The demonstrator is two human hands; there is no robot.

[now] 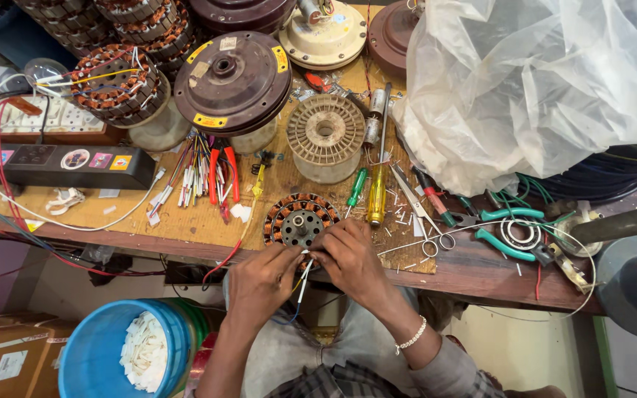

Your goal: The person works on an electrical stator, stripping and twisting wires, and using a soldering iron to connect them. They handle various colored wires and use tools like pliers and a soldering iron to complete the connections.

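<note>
Both hands, left [259, 284] and right [349, 259], pinch thin wires [302, 284] beside a stator [300, 219], screwdrivers [375, 195] and scissors [420, 214] close behind.

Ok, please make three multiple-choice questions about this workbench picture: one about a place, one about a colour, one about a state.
1. Where does the yellow-handled screwdriver lie?
A. in the blue bucket
B. on the bench, right of the small stator
C. on the black power strip

2. What colour is the bucket at the lower left?
A. blue
B. red
C. white

3. What are the two hands doing?
A. resting flat on the bench
B. both gripping the scissors
C. pinching thin wires together at the bench edge

Answers:
1 B: it lies just right of the small stator.
2 A: its wall is blue, with white scraps inside.
3 C: the left hand and right hand meet fingertip to fingertip on the wires.
</note>
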